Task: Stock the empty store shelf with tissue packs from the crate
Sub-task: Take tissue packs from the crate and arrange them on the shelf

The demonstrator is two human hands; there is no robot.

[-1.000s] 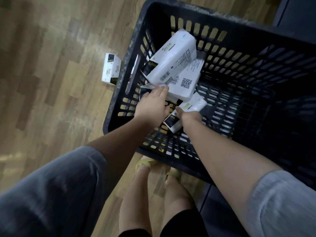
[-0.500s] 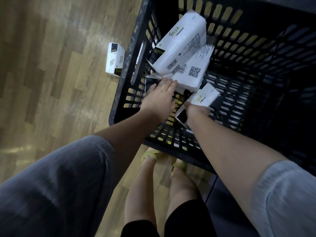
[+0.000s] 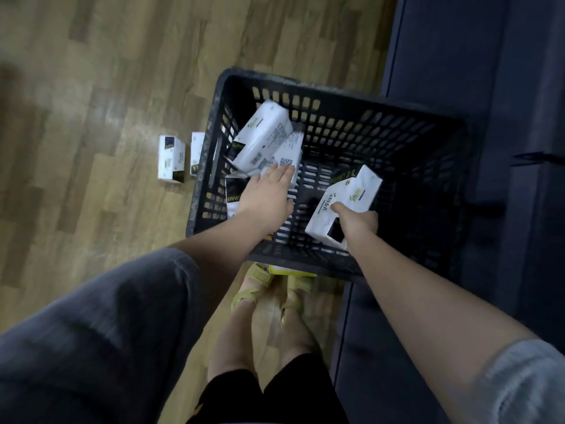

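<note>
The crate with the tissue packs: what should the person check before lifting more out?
1. Right hand grips a tissue pack: ok.
2. That pack is lifted off the crate floor: ok.
3. Left hand has hold of a pack: not ok; fingers lie flat on the pile.
4. Shelf in sight: not ok.
5. Packs outside the crate: not ok; two packs on the floor.

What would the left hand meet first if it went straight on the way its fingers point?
Probably the tissue pack with the QR code: the left hand already reaches its near edge, though contact is unclear.
</note>
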